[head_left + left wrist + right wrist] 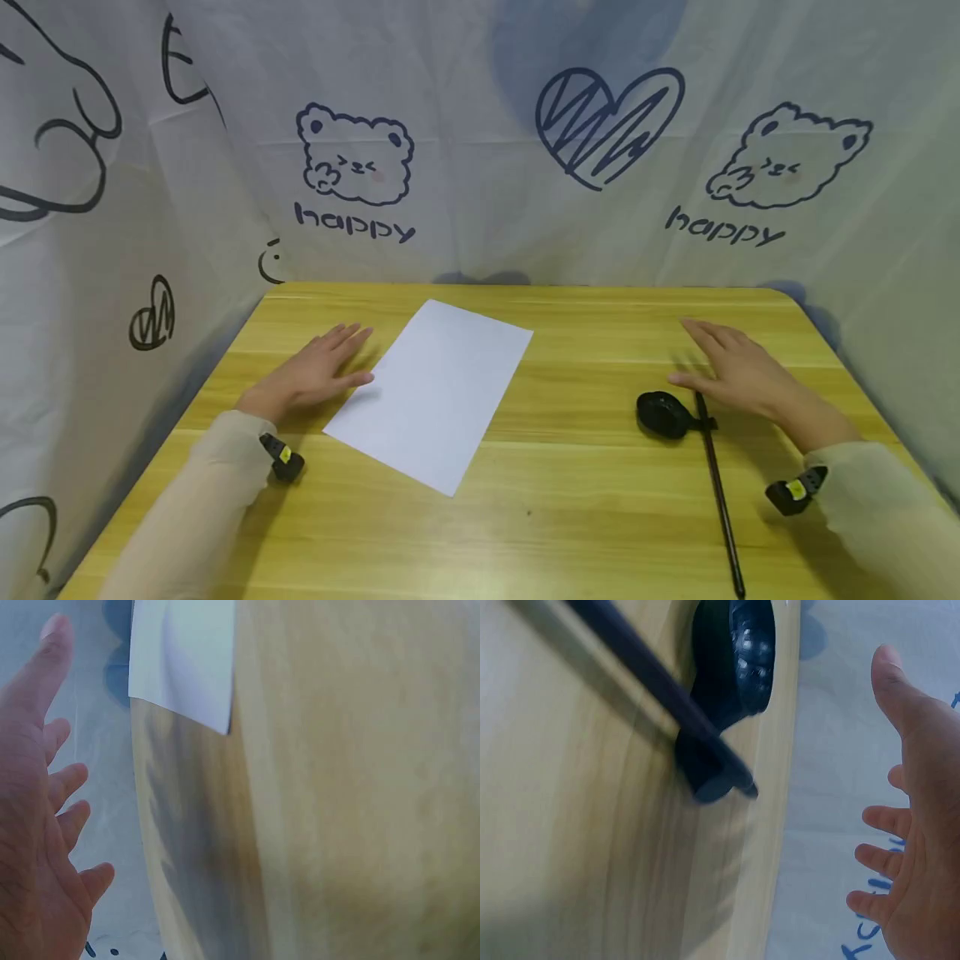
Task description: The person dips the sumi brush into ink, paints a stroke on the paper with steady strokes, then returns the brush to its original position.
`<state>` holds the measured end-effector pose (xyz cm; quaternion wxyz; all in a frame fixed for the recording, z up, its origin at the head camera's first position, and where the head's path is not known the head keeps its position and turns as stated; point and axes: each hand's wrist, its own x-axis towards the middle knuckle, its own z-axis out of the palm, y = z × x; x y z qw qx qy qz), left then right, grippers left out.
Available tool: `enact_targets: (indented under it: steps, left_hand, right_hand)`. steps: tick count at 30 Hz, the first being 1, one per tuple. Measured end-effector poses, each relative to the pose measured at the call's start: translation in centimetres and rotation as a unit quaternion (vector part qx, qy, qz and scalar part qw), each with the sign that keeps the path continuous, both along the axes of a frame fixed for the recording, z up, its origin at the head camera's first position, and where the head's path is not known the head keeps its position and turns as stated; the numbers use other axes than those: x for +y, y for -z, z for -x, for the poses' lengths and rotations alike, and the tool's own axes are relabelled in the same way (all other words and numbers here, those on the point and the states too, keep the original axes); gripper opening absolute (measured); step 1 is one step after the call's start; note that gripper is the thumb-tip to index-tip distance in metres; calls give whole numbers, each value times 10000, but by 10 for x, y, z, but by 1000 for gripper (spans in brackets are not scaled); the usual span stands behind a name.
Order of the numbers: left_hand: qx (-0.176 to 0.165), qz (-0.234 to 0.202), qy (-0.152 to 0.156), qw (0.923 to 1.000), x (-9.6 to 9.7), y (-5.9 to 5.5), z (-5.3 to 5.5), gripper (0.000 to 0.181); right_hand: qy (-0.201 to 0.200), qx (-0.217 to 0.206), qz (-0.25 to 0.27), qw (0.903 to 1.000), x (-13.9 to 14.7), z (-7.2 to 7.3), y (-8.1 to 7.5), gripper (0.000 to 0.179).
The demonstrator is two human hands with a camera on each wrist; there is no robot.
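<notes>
A white sheet of paper (pixel 442 392) lies at a slant on the wooden table, left of the middle. My left hand (pixel 318 372) is held over the table at the sheet's left edge, fingers extended and holding nothing; the left wrist view shows its palm and spread fingers beside the paper (pixel 184 660). To the right sits a small black dish (pixel 664 415) with a short handle. A thin dark stick (pixel 722 500), perhaps a brush, lies across that handle. Close by, my right hand (pixel 738 371) hovers with extended fingers, holding nothing. In the right wrist view the stick (pixel 649 679) crosses the dish's handle.
The wooden table (pixel 570 517) has a small dark spot near its front. Behind it hangs a white cloth (pixel 472 167) with drawn bears, hearts and "happy" lettering. More cloth hangs at both sides. Each wrist carries a small black camera.
</notes>
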<state>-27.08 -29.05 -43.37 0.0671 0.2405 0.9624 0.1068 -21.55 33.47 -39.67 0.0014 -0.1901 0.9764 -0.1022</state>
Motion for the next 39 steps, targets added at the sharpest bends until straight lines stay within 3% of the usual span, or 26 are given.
enact_targets:
  steps: [6, 18, 32, 39]
  left_hand:
    - [-42, 64, 134, 9999, 2, -3, 1, 86]
    - [-134, -74, 189, 9997, 17, -14, -2, 91]
    - [-190, -125, 400, 9989, 20, -11, -5, 92]
    - [-270, -108, 402, 9988, 22, -7, -5, 92]
  right_hand:
    - [-136, 161, 91, 9997, -18, 3, -3, 94]
    - [-335, 71, 396, 9986, -63, 4, -11, 92]
    - [-726, 265, 502, 9957, -122, 14, -13, 93]
    - [-1001, 278, 568, 9930, -148, 15, -4, 92]
